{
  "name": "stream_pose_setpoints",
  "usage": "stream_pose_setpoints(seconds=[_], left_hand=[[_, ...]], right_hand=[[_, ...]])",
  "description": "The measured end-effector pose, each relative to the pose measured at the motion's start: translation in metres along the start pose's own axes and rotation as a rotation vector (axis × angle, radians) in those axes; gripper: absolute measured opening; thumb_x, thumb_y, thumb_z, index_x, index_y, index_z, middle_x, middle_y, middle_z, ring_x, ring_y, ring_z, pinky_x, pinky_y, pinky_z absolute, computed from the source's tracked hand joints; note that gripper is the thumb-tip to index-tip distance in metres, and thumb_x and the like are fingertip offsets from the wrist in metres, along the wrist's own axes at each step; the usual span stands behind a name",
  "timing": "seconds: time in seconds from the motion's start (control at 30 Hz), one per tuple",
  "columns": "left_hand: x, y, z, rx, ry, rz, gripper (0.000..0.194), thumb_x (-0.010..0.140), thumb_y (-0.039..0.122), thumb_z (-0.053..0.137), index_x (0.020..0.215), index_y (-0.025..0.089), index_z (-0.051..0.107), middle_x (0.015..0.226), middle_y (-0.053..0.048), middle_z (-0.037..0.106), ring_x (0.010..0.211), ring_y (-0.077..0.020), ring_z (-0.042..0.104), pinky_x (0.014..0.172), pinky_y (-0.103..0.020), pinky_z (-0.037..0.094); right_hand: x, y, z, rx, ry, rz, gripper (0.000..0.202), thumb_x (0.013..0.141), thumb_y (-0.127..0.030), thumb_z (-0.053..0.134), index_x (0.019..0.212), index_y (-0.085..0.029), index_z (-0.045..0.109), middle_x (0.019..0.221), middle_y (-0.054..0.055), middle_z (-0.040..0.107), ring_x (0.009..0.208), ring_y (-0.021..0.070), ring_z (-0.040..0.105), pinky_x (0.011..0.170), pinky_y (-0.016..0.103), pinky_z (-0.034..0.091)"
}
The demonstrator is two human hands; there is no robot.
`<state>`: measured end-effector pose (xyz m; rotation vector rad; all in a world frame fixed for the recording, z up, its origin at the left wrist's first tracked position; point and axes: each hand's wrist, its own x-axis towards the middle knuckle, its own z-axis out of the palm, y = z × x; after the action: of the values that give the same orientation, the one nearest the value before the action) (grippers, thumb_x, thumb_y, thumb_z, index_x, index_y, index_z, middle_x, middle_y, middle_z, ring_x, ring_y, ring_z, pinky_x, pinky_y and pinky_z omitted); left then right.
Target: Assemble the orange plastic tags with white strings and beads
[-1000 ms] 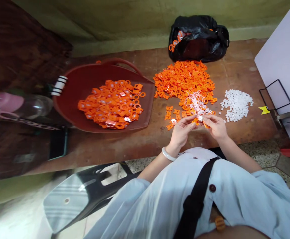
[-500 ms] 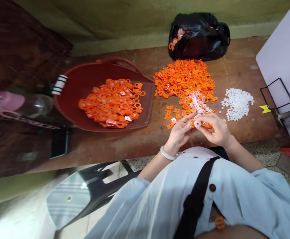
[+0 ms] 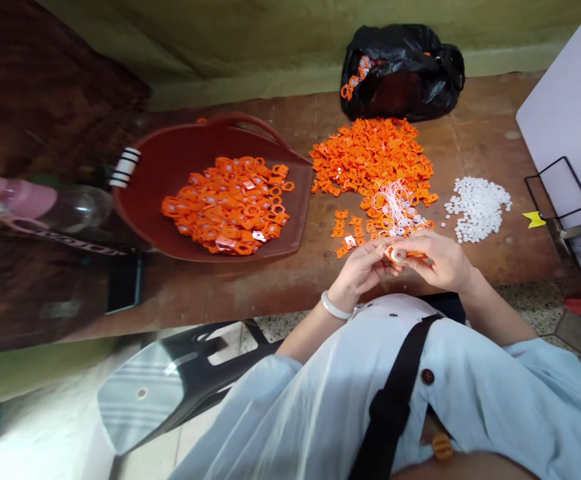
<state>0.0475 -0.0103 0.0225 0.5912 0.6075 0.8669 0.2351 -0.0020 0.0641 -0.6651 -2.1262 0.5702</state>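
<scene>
Wooden and worn brown, the bench (image 3: 250, 293) carries everything, and I'll place the rest from the red tub (image 3: 170, 180) at its left-hand part. That tub holds a heap of orange tags (image 3: 228, 207); just to its right lies a bigger loose pile of orange tags (image 3: 370, 157), with a black plastic bag (image 3: 403, 70) beyond that pile against the wall. Farther right of the tub sits a small mound of white caps (image 3: 478, 207), and a tangle of white string (image 3: 395, 203) rests on the pile's near edge. Right of the tub at the bench's near edge, the left hand (image 3: 365, 267) and right hand (image 3: 440, 260) meet, both pinching one orange tag with a white cap (image 3: 399, 254) between fingertips. The piece looks light, stiff plastic, small enough to slip, so a pinch by its flat edges seems safest. No writing is legible to me on anything.
</scene>
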Motion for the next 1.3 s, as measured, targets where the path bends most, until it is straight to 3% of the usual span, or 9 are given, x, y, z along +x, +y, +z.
stream_pose_setpoints(seconds=[0.37,0.57,0.83,0.97,1.2,1.3], left_hand=[[-0.003,0.007,0.001,0.064,0.016,0.020,0.046,0.066,0.045,0.084,0.099,0.015,0.073,0.078,-0.004,0.070,0.060,-0.0114,0.063,0.060,-0.025,0.053],[-0.007,0.010,0.002,0.132,0.031,0.057,0.048,0.064,0.046,0.084,0.100,0.016,0.073,0.087,-0.005,0.071,0.070,-0.0140,0.065,0.065,-0.026,0.054],[-0.005,0.011,0.005,0.074,0.055,0.002,0.049,0.060,0.049,0.086,0.093,0.015,0.072,0.074,-0.003,0.069,0.057,-0.0111,0.062,0.058,-0.024,0.054],[-0.004,0.009,0.002,0.048,0.035,-0.021,0.040,0.066,0.046,0.083,0.084,0.013,0.068,0.072,-0.003,0.069,0.061,-0.0124,0.067,0.061,-0.024,0.057],[-0.003,0.010,0.004,-0.065,0.126,-0.106,0.027,0.073,0.029,0.080,0.086,0.013,0.062,0.079,-0.005,0.072,0.071,-0.0173,0.073,0.068,-0.025,0.061],[-0.003,0.010,0.005,-0.078,0.139,-0.098,0.027,0.074,0.026,0.079,0.088,0.013,0.059,0.078,-0.004,0.072,0.071,-0.0188,0.074,0.066,-0.026,0.062]], right_hand=[[0.001,-0.001,-0.007,-0.016,-0.079,-0.024,0.024,0.093,-0.021,0.056,0.115,-0.029,0.063,0.097,0.000,0.074,0.094,0.0154,0.069,0.085,0.030,0.057],[0.001,-0.003,-0.007,-0.035,-0.066,-0.072,0.027,0.094,-0.020,0.055,0.119,-0.029,0.062,0.105,0.002,0.074,0.098,0.0160,0.069,0.088,0.033,0.057],[0.005,-0.006,-0.008,-0.048,-0.054,-0.053,0.021,0.093,-0.021,0.057,0.111,-0.027,0.066,0.103,0.002,0.075,0.091,0.0167,0.071,0.083,0.035,0.059],[0.004,0.002,-0.006,0.027,-0.019,0.067,0.015,0.091,-0.025,0.062,0.103,-0.027,0.070,0.098,0.002,0.076,0.090,0.0171,0.071,0.084,0.036,0.059],[-0.011,0.020,0.011,0.567,0.176,0.547,0.030,0.078,-0.044,0.075,0.096,-0.020,0.072,0.089,0.004,0.075,0.072,0.0142,0.070,0.062,0.027,0.060],[-0.015,0.018,0.016,0.602,0.225,0.593,0.029,0.074,-0.040,0.079,0.094,-0.020,0.073,0.090,0.004,0.076,0.071,0.0137,0.070,0.064,0.027,0.060]])
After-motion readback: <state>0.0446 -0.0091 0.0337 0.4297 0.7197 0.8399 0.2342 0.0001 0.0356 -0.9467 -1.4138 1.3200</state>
